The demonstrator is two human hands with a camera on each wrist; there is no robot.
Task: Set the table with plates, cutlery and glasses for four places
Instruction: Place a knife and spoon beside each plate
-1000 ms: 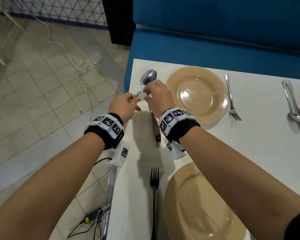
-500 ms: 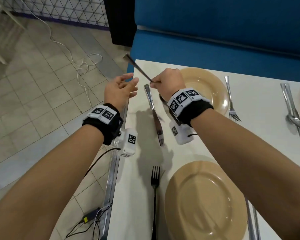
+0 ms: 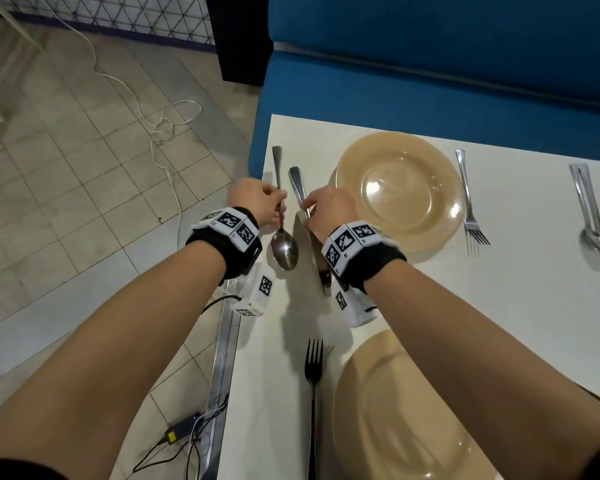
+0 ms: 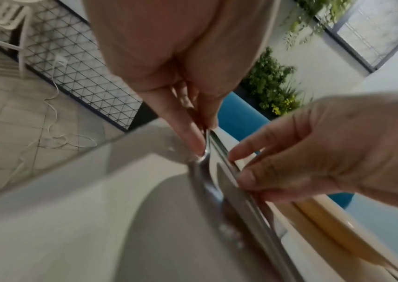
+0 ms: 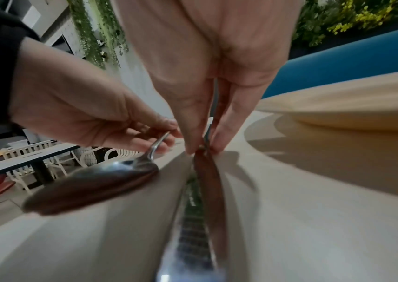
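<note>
Pinching the spoon's (image 3: 283, 237) neck, the left hand (image 3: 257, 202) is setting it on the white surface (image 3: 520, 299), bowl toward the person, handle pointing away toward the blue bench; the right hand (image 3: 329, 209) is pinching the parallel knife (image 3: 307, 216) beside the far plate (image 3: 399, 188). Plates and cutlery are showing at three places; glasses are not showing.

Left wrist view: fingertips (image 4: 196, 145) are gripping the spoon's neck.

Right wrist view: thumb and finger are clamping the knife (image 5: 207, 171), blade running toward the camera.
</note>
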